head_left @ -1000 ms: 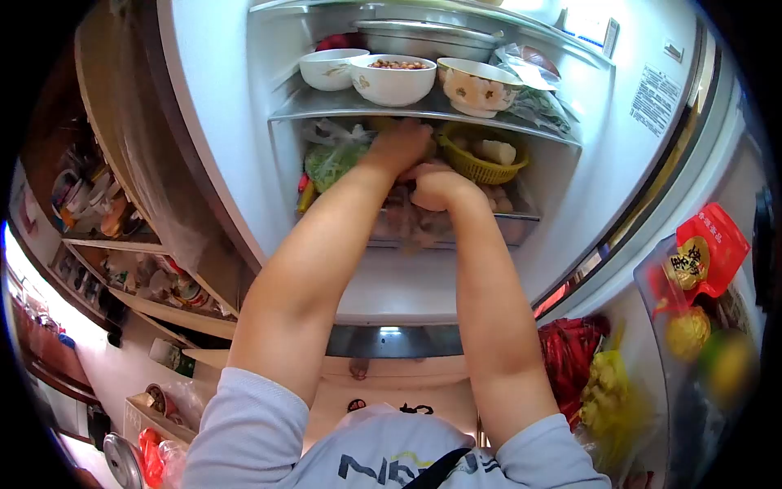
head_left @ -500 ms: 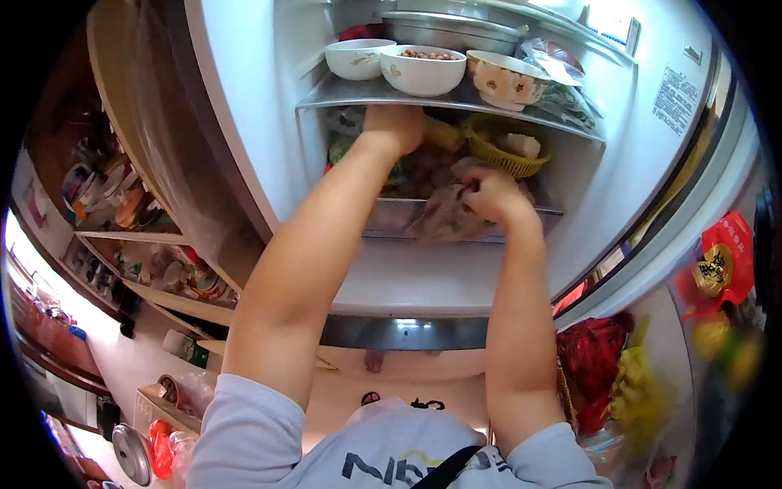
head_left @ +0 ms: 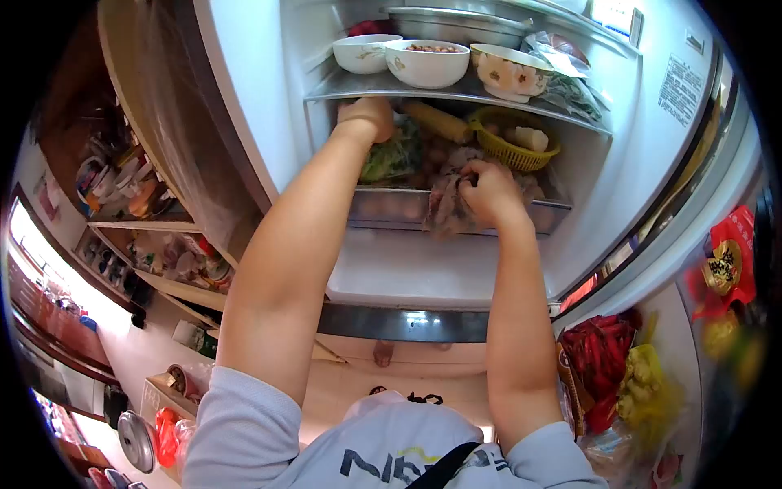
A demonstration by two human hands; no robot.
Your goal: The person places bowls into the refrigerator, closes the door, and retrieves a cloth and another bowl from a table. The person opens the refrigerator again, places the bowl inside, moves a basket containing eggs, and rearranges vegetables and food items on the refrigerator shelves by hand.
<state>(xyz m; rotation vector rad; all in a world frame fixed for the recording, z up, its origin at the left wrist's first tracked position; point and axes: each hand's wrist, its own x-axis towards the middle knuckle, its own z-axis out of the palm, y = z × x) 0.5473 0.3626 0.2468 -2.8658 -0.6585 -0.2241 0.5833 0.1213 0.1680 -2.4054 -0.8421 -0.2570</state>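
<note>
My left hand (head_left: 366, 116) reaches into the left side of the fridge's lower compartment, beside a bag of green vegetables (head_left: 393, 155); its fingers are hidden at the back. My right hand (head_left: 490, 192) is closed on a crumpled, brownish cloth-like thing (head_left: 450, 196) that hangs over the front edge of the clear drawer (head_left: 391, 205). Behind it lie eggs (head_left: 437, 155) and a long yellowish item (head_left: 438, 121). To the right of these, a yellow-green basket (head_left: 521, 155) holds a pale, cut piece.
On the glass shelf (head_left: 456, 99) above stand a white bowl (head_left: 365, 55), a bowl of nuts or beans (head_left: 428, 67) and a flowered bowl (head_left: 509, 75). Bags fill the open fridge door at right, including a red one (head_left: 599, 350). Cluttered shelves (head_left: 147, 227) stand at left.
My left hand has moved left from the middle of the compartment, and the green vegetables now lie right of it. My right hand has drawn the brownish cloth-like thing rightward, uncovering eggs.
</note>
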